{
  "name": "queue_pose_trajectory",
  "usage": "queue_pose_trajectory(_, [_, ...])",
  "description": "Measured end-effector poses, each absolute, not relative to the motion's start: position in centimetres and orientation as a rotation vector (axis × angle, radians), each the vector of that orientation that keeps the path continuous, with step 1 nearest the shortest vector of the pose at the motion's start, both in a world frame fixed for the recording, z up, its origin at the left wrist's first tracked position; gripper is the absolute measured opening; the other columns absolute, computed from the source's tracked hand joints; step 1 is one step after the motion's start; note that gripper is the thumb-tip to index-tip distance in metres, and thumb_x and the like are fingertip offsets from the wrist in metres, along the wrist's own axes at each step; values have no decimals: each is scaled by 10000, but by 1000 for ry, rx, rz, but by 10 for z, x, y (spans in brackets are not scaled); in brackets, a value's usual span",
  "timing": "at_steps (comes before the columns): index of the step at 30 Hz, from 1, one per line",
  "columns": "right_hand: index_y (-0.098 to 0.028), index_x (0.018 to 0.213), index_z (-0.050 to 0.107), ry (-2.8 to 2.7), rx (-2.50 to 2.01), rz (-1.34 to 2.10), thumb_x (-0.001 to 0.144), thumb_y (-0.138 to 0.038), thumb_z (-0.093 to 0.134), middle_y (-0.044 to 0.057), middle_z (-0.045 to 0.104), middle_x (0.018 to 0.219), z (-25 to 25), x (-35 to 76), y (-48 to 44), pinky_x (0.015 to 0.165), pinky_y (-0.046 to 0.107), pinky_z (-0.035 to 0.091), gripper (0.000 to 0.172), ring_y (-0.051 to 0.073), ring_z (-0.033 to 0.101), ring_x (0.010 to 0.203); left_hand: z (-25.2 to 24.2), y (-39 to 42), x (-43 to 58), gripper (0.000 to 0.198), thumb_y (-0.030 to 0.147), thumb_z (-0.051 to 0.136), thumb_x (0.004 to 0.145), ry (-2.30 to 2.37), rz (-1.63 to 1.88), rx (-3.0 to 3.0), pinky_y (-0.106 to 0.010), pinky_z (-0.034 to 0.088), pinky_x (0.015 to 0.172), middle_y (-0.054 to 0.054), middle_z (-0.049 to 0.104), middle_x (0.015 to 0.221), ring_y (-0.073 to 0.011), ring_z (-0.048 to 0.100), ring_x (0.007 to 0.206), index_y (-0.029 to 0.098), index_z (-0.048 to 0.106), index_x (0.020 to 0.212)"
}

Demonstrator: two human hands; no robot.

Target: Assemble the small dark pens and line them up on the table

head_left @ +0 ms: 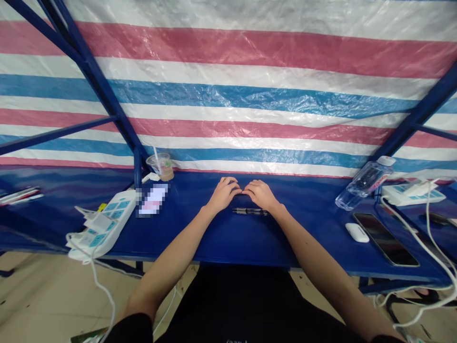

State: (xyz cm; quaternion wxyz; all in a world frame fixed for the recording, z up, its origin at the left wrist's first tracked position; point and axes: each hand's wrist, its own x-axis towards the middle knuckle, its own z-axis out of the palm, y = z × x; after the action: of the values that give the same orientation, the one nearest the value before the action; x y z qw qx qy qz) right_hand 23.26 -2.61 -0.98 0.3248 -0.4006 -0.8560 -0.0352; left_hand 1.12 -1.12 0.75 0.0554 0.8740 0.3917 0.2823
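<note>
- Right now your fingers (230, 185) are lying together on each hand, and your left hand (224, 194) and right hand (260, 194) are meeting almost fingertip to fingertip, both empty.
- Just below those fingertips, a black pen (250, 211) is lying crosswise on the blue tabletop (185, 233), close to your right palm. A dragging palm could set it rolling, because its barrel looks round.
- Left of the pen, a pixelated object (152, 200) is lying too blurred to identify, and a plastic cup with a straw (160, 164) is standing further back. A wide sweep of your left forearm could tip that cup.
- Further left of the pen, a white power strip (103, 224) is sitting with its plugs and leads crowded together, so a snagged lead could tug it.
- Right of the pen, a white earbud case (357, 232) and a smartphone (385, 238) are lying near the front edge, where a nudge could push them off.
- Beyond them, a clear water bottle (367, 185) is lying on its side, so a light knock could send it rolling.
</note>
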Motion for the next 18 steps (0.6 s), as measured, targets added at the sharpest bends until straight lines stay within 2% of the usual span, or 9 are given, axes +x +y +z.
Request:
queue_pose_trajectory(3, [-202,923,705,-2170,-1091,-116,1081,-286,549,79,746,920,-10,235,-24,849,362,446,238,241,649,906,8,-11,11,199,324,573,1059,1206,889,2622,-443,470,1083,-75,659,1222,-256,562,1146,212,734,1097])
queue_pose_trajectory(8, [-205,1023,669,-2083,-1120,-16,1086,-247,497,81,705,973,-14,238,-22,797,336,478,188,232,648,879,10,-12,12,161,300,583,1054,1251,956,2544,-411,489,1007,-55,704,1101,-247,608,1069,212,713,1090])
queue_pose_trajectory(13, [-204,1179,685,-2144,-1103,-24,1087,-206,457,106,718,1085,-17,234,-21,911,366,512,246,252,659,1024,11,-10,12,80,244,642,1015,1280,1071,2484,-385,493,972,-41,712,1030,-236,634,1034,216,710,1048])
queue_pose_trajectory(18, [-204,1116,743,-2187,-1157,-85,1092,-271,489,103,746,1026,-18,234,-20,950,382,514,264,258,656,1002,10,-8,11,69,227,680,985,1276,1051,2476,-371,499,958,-38,727,1016,-230,650,1025,218,730,1031])
